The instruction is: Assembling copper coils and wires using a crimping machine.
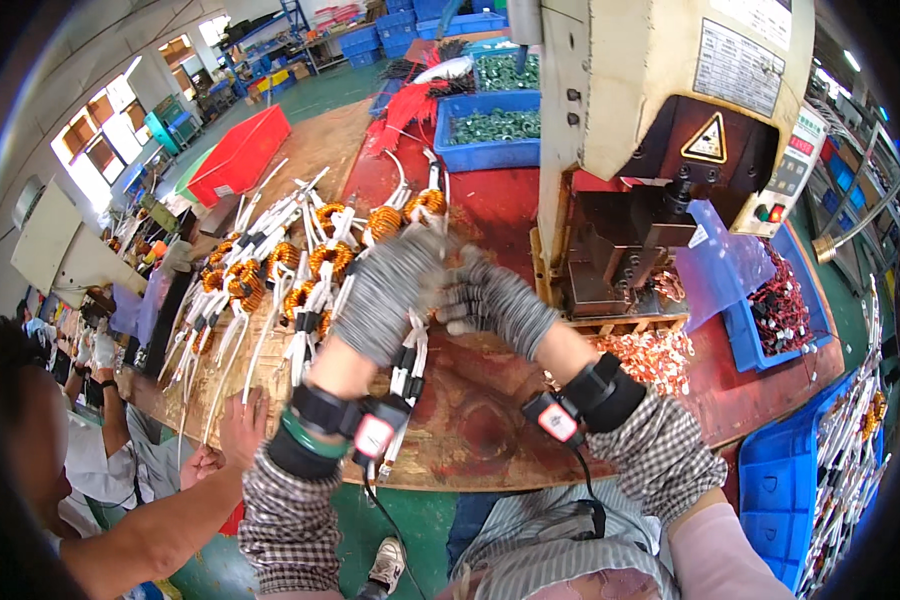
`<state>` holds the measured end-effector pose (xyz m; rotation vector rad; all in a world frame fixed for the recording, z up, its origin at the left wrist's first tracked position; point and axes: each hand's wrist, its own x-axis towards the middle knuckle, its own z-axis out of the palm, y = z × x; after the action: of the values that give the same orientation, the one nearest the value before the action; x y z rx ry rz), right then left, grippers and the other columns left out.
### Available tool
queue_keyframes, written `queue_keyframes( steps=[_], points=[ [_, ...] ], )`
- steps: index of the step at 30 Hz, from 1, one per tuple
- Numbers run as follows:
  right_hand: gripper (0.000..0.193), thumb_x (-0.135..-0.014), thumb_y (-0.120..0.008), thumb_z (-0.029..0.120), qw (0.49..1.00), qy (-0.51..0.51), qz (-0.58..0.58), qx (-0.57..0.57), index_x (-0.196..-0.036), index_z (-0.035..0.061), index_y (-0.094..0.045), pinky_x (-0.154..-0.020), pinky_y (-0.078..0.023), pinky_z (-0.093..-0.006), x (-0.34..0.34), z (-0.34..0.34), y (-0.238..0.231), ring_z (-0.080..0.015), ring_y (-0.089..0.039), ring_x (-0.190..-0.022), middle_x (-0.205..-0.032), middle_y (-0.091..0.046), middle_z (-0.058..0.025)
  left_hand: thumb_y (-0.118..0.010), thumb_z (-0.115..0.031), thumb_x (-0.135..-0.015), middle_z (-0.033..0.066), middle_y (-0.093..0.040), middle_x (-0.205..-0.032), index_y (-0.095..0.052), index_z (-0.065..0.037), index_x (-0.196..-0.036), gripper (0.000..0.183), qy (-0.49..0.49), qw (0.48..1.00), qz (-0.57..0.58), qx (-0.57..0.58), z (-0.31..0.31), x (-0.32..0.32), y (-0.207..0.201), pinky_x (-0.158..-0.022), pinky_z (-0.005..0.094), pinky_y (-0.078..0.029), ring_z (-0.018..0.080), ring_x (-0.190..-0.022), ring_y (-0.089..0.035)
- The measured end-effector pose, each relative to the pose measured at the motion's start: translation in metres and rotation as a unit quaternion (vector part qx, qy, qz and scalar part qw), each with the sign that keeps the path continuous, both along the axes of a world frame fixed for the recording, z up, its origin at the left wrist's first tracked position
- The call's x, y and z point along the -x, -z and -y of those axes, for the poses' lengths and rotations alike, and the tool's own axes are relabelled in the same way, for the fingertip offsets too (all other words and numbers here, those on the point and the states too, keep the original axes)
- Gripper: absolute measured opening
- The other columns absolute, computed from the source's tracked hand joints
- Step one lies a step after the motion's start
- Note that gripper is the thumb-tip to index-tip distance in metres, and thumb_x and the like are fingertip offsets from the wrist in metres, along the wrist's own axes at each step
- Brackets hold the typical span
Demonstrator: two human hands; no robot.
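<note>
My left hand (390, 295), in a grey knit glove, is over the right end of a row of wire-wound ring coils (330, 260) with white-sleeved leads. Motion smears its fingers, and whether they grip anything is hidden. Below it a bundle of white leads with black sleeves (402, 382) runs toward the table's front edge. My right hand (498, 300), gloved alike, is close beside the left. Its fingers are bent toward the left hand, slightly apart, with nothing visible in them. Another ring coil (428, 203) lies just beyond my left hand.
A press (610, 245) stands right of my hands, with copper terminals (645, 360) before it. Blue bins (485, 155) hold green parts behind; a red bin (240, 155) is far left. A co-worker's hand (242, 428) is at the table's left edge. Another blue bin (770, 490) stands lower right.
</note>
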<state>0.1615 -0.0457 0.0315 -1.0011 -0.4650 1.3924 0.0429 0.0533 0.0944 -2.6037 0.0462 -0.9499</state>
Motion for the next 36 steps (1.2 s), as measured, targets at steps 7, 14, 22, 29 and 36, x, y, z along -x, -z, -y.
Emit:
queue_keyframes(
  steps=[7,14,22,29,36],
  points=[
    [0.03,-0.09,-0.049,0.036,0.987,0.046,-0.148,-0.027,-0.092,0.0068,-0.059,-0.053,-0.051,-0.0379,-0.026,-0.044,0.018,-0.0198,-0.057,-0.056,-0.068,-0.057,-0.0036,-0.048,-0.019,-0.089,0.0238,-0.06,-0.091,-0.055,0.001,-0.109,0.029,-0.168,0.879,-0.164,0.415,0.073,0.017,0.031,-0.068,0.0414,-0.048,0.037,-0.082,-0.059],
    [0.034,-0.09,-0.05,0.033,0.973,0.086,0.214,-0.021,-0.089,0.0008,-0.061,-0.034,-0.031,-0.0265,-0.045,-0.08,-0.057,-0.0112,-0.037,-0.036,-0.048,-0.042,0.0012,-0.049,-0.026,-0.087,0.0241,-0.06,-0.089,-0.054,0.001,-0.112,0.037,0.015,0.892,-0.207,0.402,0.072,0.04,0.067,-0.068,0.0393,-0.049,0.0346,-0.084,-0.059],
    [0.039,-0.093,-0.045,0.032,0.936,0.022,0.269,-0.227,-0.098,-0.0047,-0.056,-0.032,-0.026,-0.0204,-0.01,-0.025,-0.205,-0.0044,-0.031,-0.035,-0.047,-0.033,0.0068,-0.048,-0.031,-0.087,0.0194,-0.059,-0.102,-0.05,0.002,-0.116,0.044,0.09,0.602,-0.386,0.693,0.093,0.065,0.06,-0.075,0.0426,-0.049,0.0326,-0.087,-0.061],
    [0.041,-0.094,-0.043,0.032,0.896,-0.087,0.301,-0.315,-0.099,-0.0058,-0.056,-0.035,-0.026,-0.0223,-0.009,0.092,-0.216,-0.0055,-0.032,-0.038,-0.047,-0.035,0.0049,-0.048,-0.059,-0.081,0.0196,-0.046,-0.125,-0.043,-0.003,-0.124,0.071,0.332,-0.048,0.202,0.92,0.114,0.03,0.01,-0.097,0.0515,-0.038,0.0344,-0.116,-0.045],
    [0.04,-0.094,-0.044,0.03,0.955,0.012,0.159,-0.252,-0.107,-0.0061,-0.052,-0.035,-0.028,-0.0193,0.02,0.218,-0.139,-0.0044,-0.032,-0.036,-0.046,-0.035,0.0048,-0.049,-0.033,-0.09,0.016,-0.056,-0.114,-0.047,-0.003,-0.121,0.043,0.456,-0.057,0.232,0.857,0.158,0.011,0.035,-0.091,0.0421,-0.046,0.0287,-0.103,-0.056]
  ],
)
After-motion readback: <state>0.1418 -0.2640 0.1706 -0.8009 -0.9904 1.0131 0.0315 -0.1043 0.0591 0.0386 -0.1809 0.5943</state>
